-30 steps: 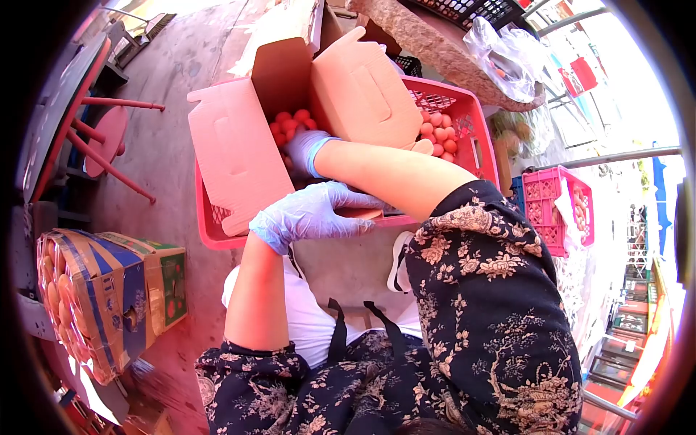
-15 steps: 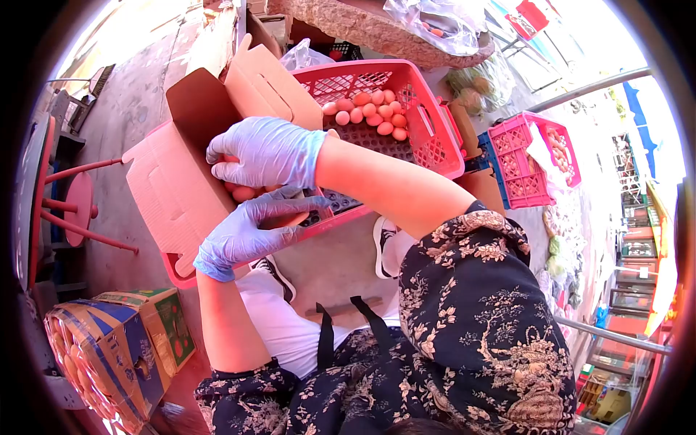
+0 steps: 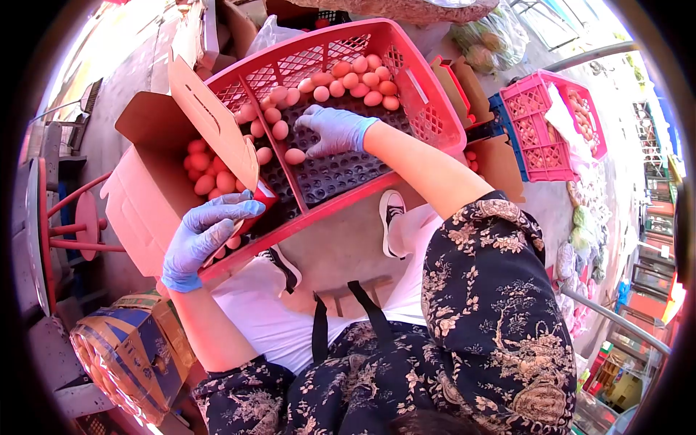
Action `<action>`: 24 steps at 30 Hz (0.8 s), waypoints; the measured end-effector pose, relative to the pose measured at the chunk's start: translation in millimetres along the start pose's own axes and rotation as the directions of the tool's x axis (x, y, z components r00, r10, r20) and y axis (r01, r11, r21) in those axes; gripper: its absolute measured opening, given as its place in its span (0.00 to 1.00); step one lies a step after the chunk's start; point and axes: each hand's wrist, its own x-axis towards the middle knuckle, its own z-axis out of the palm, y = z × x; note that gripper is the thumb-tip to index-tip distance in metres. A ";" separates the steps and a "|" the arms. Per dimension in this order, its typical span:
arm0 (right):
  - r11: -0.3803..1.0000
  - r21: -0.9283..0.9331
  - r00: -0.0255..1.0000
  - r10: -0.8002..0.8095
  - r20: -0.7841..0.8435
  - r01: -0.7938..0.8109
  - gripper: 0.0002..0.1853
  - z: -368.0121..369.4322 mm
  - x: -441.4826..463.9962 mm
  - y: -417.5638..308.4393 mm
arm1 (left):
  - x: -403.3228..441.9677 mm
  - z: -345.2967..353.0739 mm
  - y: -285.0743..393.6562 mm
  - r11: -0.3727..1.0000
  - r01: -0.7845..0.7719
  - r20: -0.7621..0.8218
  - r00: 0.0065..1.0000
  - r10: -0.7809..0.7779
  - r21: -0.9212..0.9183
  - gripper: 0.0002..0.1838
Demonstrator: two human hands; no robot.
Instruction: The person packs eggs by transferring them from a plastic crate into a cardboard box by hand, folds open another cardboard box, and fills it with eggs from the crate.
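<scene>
My left hand (image 3: 204, 235), in a bluish glove, grips the near edge of an open cardboard box (image 3: 148, 192) between thumb and fingers. Brown eggs (image 3: 209, 171) lie inside that box. My right hand (image 3: 333, 132), gloved too, is over the red plastic crate (image 3: 442, 141) with its fingers apart and nothing in them. A single egg (image 3: 295, 156) sits just left of its fingertips, by the crate's divider. More eggs (image 3: 359, 76) lie along the crate's far side on a dark dimpled tray (image 3: 341, 174).
At the right stand a pink crate (image 3: 525, 127) and an open carton (image 3: 500, 167). A taped box (image 3: 134, 355) is at the lower left, below a red stool (image 3: 87, 225). A stone ledge (image 3: 420, 9) crosses the top. My shoes are below the crate.
My right hand has left the cardboard box and moved right over the crate, its fingers opening. My left hand stays at the box's near edge. The view has shifted, showing more of the crate.
</scene>
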 end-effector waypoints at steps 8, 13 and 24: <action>0.919 -0.339 0.967 -0.129 0.218 0.199 0.41 33.6 60.9 -3.4 | 5.0 -2.4 5.4 0.996 0.087 -0.059 0.994 -0.089 -0.034 0.17; 0.935 -0.256 0.962 -0.200 0.187 0.244 0.29 37.6 74.6 8.9 | 5.1 -4.8 7.4 0.989 0.114 -0.042 0.992 -0.118 -0.090 0.17; 0.950 -0.213 0.971 -0.237 -0.015 0.229 0.33 42.0 89.2 29.0 | 8.8 -4.3 6.8 0.991 0.101 -0.067 0.992 -0.107 -0.087 0.16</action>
